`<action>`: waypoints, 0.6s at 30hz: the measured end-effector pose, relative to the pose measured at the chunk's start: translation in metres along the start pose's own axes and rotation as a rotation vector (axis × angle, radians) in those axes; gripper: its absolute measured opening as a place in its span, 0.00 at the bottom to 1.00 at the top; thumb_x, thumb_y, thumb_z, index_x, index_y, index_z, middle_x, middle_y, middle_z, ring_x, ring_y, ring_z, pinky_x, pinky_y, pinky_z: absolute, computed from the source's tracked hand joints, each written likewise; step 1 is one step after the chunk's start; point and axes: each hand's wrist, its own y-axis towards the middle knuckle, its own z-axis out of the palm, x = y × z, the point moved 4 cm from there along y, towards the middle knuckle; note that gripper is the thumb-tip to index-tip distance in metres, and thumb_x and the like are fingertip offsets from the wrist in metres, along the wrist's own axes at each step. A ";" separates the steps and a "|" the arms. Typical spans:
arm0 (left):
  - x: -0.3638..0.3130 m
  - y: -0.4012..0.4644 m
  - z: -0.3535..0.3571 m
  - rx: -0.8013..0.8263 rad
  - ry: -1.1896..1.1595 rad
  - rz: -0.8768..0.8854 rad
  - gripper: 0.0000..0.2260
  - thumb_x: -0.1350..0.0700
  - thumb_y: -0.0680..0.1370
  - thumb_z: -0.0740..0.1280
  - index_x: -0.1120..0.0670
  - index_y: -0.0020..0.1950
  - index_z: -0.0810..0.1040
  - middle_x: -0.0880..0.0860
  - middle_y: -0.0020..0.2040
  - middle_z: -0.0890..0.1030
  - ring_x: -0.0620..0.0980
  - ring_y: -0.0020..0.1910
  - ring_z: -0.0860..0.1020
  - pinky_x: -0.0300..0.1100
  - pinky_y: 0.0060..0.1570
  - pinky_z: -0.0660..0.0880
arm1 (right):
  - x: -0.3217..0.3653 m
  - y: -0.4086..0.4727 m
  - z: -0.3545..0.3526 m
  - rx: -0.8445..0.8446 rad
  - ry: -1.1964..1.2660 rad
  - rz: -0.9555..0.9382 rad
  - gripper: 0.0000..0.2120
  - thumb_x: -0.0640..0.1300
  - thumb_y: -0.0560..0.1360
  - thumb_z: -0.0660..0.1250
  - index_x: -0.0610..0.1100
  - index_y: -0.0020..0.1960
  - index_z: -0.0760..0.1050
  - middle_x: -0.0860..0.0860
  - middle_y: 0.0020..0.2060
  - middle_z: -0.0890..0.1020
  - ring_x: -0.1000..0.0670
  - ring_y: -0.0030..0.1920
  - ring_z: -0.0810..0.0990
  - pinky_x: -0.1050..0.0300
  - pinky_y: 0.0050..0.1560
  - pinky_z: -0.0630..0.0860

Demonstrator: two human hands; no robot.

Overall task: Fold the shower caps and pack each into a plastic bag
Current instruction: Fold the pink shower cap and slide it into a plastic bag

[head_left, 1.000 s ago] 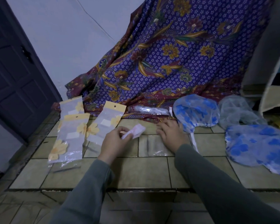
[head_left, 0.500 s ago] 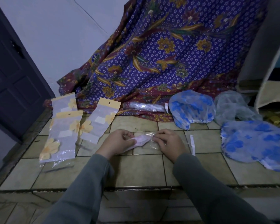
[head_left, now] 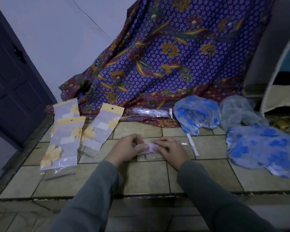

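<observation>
Both hands' fingers (head_left: 141,147) pinch the folded pink cap (head_left: 150,147), its long axis lying left-right.

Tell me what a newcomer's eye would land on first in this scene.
The big purple floral cloth draped at the back dominates. In front of it, on the tiled floor, the left hand and right hand meet over a small pink folded cap on a clear plastic bag. Blue-flowered shower caps lie to the right, packed yellow-flowered bags to the left.

Batik cloth (head_left: 182,52); dark door (head_left: 12,91)
</observation>
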 end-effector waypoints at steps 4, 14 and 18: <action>0.016 -0.007 -0.017 -0.091 0.194 -0.131 0.13 0.45 0.71 0.72 0.48 0.52 0.79 0.46 0.46 0.77 0.46 0.45 0.74 0.38 0.39 0.66 | -0.004 0.001 -0.001 -0.072 0.018 0.095 0.13 0.44 0.73 0.70 0.46 0.57 0.81 0.51 0.53 0.80 0.53 0.54 0.75 0.62 0.60 0.68; 0.009 0.000 0.016 -0.277 -0.234 -0.087 0.08 0.60 0.73 0.71 0.56 0.52 0.82 0.52 0.45 0.83 0.47 0.41 0.79 0.34 0.41 0.71 | 0.022 0.003 0.013 -0.064 -0.298 -0.067 0.16 0.50 0.77 0.59 0.47 0.57 0.80 0.49 0.54 0.79 0.46 0.57 0.74 0.44 0.63 0.68; 0.014 -0.001 0.017 -0.304 -0.255 -0.108 0.09 0.52 0.73 0.72 0.52 0.51 0.80 0.49 0.39 0.82 0.46 0.39 0.79 0.33 0.40 0.73 | 0.014 -0.005 0.000 -0.030 -0.589 0.031 0.19 0.56 0.75 0.55 0.57 0.62 0.75 0.56 0.58 0.77 0.48 0.58 0.71 0.46 0.62 0.59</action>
